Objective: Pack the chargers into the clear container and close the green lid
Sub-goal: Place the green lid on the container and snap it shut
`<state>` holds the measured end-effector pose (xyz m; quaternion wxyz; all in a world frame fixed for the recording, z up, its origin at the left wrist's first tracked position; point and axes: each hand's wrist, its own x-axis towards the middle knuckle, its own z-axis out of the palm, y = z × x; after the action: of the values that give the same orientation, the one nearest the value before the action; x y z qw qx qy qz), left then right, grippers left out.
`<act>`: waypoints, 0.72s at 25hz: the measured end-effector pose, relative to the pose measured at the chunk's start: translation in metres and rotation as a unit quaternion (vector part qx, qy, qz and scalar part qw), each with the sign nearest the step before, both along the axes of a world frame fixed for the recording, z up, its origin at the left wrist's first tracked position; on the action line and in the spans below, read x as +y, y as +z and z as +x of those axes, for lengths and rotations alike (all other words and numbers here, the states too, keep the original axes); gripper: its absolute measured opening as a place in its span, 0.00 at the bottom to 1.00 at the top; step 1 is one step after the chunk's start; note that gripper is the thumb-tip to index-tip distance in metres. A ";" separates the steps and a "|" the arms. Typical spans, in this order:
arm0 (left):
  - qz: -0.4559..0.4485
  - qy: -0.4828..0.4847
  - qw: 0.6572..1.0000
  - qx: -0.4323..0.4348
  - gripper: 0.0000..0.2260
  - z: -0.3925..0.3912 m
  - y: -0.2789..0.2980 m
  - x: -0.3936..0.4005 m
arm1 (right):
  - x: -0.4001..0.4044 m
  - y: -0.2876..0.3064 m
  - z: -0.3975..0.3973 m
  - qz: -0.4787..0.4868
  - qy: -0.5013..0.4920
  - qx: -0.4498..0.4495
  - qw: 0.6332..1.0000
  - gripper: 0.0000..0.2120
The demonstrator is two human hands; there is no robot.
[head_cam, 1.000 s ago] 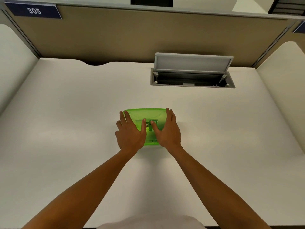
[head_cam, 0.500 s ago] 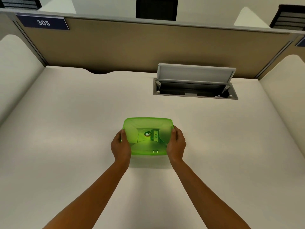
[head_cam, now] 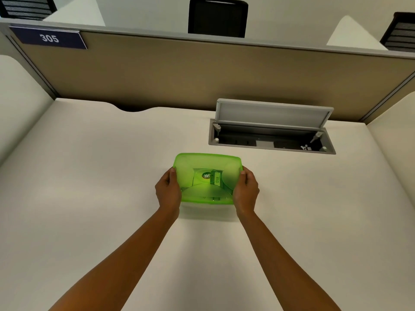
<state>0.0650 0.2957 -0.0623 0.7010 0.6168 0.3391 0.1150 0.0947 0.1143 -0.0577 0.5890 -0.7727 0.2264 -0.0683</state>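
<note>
The green lid (head_cam: 207,177) sits on top of the clear container (head_cam: 206,207), which stands near the middle of the white tabletop (head_cam: 89,176), in front of the open cable hatch (head_cam: 271,140). The left hand (head_cam: 168,191) clasps the left short edge and the right hand (head_cam: 246,191) clasps the right one, each curled narrowly around the rim with the thumb on top of the lid. Through the tinted plastic only vague shapes and a round label show, so the chargers themselves cannot be made out. The lid looks seated, yet whether every corner has snapped down cannot be told from above. The main risk, as I judge it, is an incomplete seal: pressure only at the two sides could leave the near or far edge raised, especially if a cable or plug inside pushes up. An uneven squeeze could also skid the light box across the smooth surface or pop one side loose.
</note>
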 end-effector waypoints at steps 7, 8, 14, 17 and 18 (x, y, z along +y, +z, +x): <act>0.061 -0.016 0.998 0.006 0.14 0.072 -0.003 0.009 | 0.006 -0.002 0.064 -0.031 0.004 -0.029 0.999 0.16; 0.067 -0.017 0.998 0.010 0.14 0.078 -0.002 0.010 | 0.007 -0.002 0.070 -0.030 0.002 -0.029 0.999 0.17; 0.083 -0.030 0.996 0.016 0.15 0.091 -0.003 0.016 | 0.012 -0.001 0.081 -0.037 -0.008 -0.022 0.999 0.17; 0.120 -0.045 0.992 0.013 0.16 0.088 -0.001 0.015 | 0.012 0.000 0.078 -0.037 -0.001 -0.014 0.999 0.18; 0.153 -0.053 0.987 0.010 0.17 0.085 0.004 0.013 | 0.012 0.005 0.076 -0.040 0.006 -0.006 0.999 0.18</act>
<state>0.1503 0.3091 -0.0588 0.6004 0.7348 0.2911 0.1221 0.1709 0.1264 -0.0528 0.5597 -0.7965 0.2150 -0.0784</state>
